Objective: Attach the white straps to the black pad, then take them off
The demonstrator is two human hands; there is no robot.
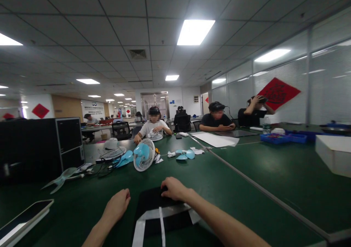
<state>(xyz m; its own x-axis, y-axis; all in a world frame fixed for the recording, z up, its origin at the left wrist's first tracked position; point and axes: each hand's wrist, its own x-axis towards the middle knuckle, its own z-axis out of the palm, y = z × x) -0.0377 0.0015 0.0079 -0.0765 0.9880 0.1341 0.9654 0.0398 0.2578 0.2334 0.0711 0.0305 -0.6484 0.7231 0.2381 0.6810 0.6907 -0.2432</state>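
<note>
- Standing at the left side of the green bench (236,188), a black computer case (70,139) is seen, with a flat device with a dark screen (24,216) laid nearer the camera.
- Beside the case, a pale blade piece (61,179) is laid close to some tangled cables.
- The left hand (117,203) is held over the bench, left of the black flat item, its fingers curled into a loose fist.
- Beyond it, a fan head (144,155) is tilted on its side (light-blue blades are shown inside its white guard); a co-worker in a white top (153,124) is seated behind it.
- The black flat item (146,199) is placed on the bench directly before the wearer, crossed by pale strips.
- The right hand (174,188) is rested at its far edge, fingers bent downward; whether the edge is pinched cannot be told.
- Farther off, a light-blue blade set (185,155) is laid flat, followed by a large white sheet (216,138).
- At the far right, a blue tray (297,139) and a white box (333,155) are set.
</note>
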